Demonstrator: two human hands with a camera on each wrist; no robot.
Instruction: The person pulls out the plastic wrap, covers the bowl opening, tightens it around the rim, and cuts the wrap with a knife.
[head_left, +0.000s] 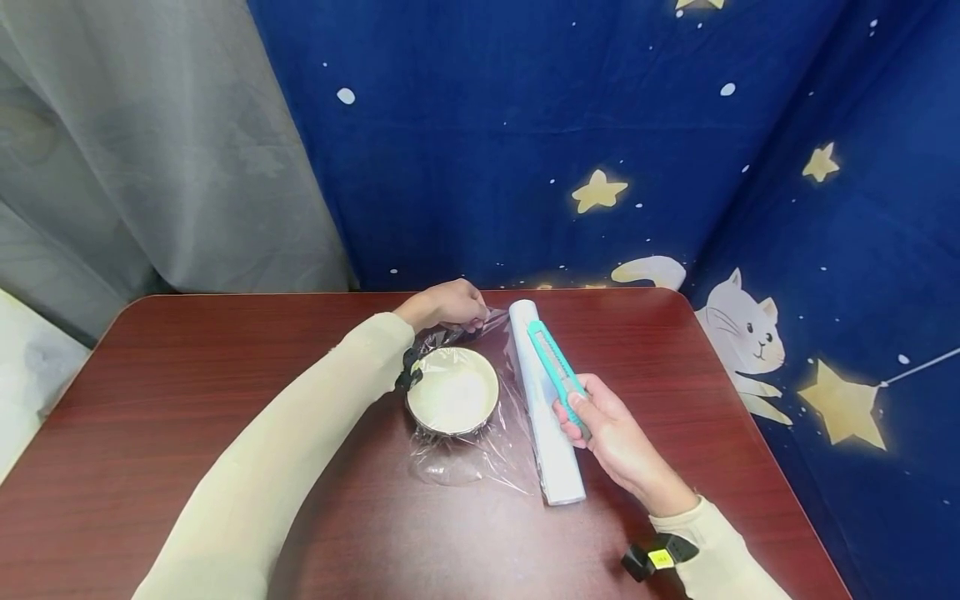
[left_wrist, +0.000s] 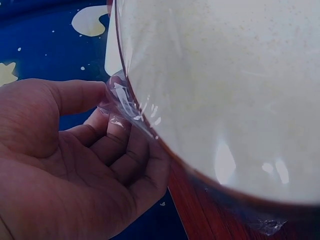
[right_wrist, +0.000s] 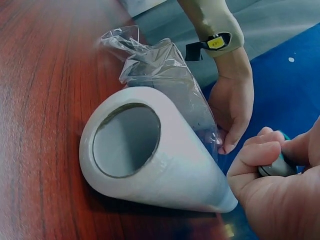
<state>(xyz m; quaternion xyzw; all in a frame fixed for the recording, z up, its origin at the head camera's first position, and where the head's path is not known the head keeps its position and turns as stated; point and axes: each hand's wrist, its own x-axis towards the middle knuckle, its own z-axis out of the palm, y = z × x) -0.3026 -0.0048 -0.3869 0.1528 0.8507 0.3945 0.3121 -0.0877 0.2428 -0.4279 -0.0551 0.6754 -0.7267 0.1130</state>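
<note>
A round, cream-coloured bowl point(head_left: 453, 392) stands on the table under a sheet of clear plastic wrap point(head_left: 510, 417). To its right lies the white roll of plastic wrap point(head_left: 551, 442), joined to that sheet. My left hand point(head_left: 453, 304) reaches past the bowl's far side. In the left wrist view the thumb and a finger of that hand pinch the wrap's edge point(left_wrist: 122, 97) beside the bowl's rim. My right hand point(head_left: 607, 425) grips a turquoise utility knife point(head_left: 553, 362) above the roll. Whether its blade is out cannot be seen. In the right wrist view the knife point(right_wrist: 277, 169) is mostly hidden by fingers.
The dark red wooden table point(head_left: 360, 508) ends at a back edge just beyond my left hand. Behind it hang a grey curtain point(head_left: 187, 167) and a blue one point(head_left: 480, 167) with stars. Loose wrap point(right_wrist: 120, 37) bunches near the roll.
</note>
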